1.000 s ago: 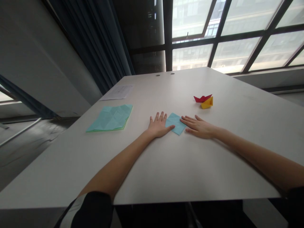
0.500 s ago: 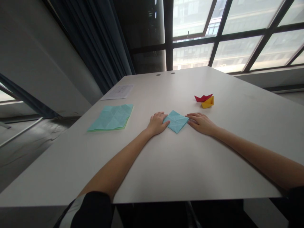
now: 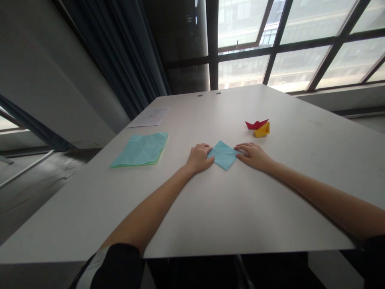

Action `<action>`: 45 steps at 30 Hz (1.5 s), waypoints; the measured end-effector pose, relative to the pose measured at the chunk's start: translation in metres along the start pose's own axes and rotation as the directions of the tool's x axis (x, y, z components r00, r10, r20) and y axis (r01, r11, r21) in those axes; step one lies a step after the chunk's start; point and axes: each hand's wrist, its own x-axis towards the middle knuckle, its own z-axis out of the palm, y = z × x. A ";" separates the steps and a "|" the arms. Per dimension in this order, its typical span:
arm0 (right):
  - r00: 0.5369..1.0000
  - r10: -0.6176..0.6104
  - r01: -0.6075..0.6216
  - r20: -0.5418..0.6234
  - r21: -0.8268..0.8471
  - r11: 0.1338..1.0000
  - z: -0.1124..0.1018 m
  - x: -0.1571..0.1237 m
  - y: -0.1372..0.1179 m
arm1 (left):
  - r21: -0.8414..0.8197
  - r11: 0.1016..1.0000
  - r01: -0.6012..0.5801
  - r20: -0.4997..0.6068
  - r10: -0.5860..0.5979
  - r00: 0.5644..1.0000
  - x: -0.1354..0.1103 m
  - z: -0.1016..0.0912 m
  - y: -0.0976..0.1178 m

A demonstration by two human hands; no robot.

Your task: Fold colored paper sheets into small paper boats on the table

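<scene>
A light blue square of folded paper (image 3: 224, 154) lies flat on the white table in front of me, turned so that one corner points at me. Crease lines and folded edges cross its top. My left hand (image 3: 199, 157) holds the left corner between thumb and fingers. At the opposite corner, the thumb and fingertips of my right hand (image 3: 253, 155) grip the paper's edge. Both hands rest low, close to the tabletop.
A stack of creased light blue and green paper sheets (image 3: 141, 149) lies to the left. Behind it is a white printed sheet (image 3: 149, 117). A red paper boat (image 3: 256, 125) and a yellow paper boat (image 3: 262, 130) touch each other beyond my right hand. The white table (image 3: 210, 216) ends near me.
The folded paper has shifted and turned very slightly between my hands. My right thumb has moved a little at its corner. The stack and the boats are where they were.
</scene>
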 end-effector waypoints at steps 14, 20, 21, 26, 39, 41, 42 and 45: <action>0.998 -0.033 0.036 -0.051 0.052 0.998 0.003 0.000 0.004 | -0.205 0.978 0.035 -0.010 -0.037 0.999 0.004 0.003 -0.010; 0.995 -0.043 0.050 -0.086 0.085 0.995 0.000 0.000 0.000 | -0.197 0.980 -0.002 -0.054 -0.009 0.998 0.003 0.001 -0.009; 0.995 -0.042 0.051 -0.094 0.091 0.995 0.000 0.000 0.000 | -0.198 0.980 -0.005 -0.060 -0.007 0.998 0.002 0.001 -0.009; 0.993 -0.037 0.050 -0.114 0.111 0.993 -0.003 -0.001 -0.003 | -0.216 0.976 -0.016 -0.080 -0.002 0.997 0.002 0.001 -0.009; 0.992 -0.066 0.081 -0.109 0.146 0.986 -0.005 -0.001 -0.005 | -0.265 0.956 -0.123 -0.121 0.093 0.988 0.002 -0.002 -0.007; 0.993 -0.063 0.076 -0.096 0.137 0.988 -0.006 -0.001 -0.005 | -0.280 0.951 -0.132 -0.129 0.099 0.987 0.002 -0.002 -0.007; 0.994 -0.064 0.076 -0.094 0.131 0.989 -0.006 -0.001 -0.006 | -0.290 0.946 -0.141 -0.131 0.107 0.986 0.003 -0.002 -0.007; 0.990 -0.090 0.101 -0.109 0.094 0.990 -0.006 -0.003 -0.007 | -0.311 0.930 -0.194 -0.127 0.162 0.979 0.003 -0.001 -0.008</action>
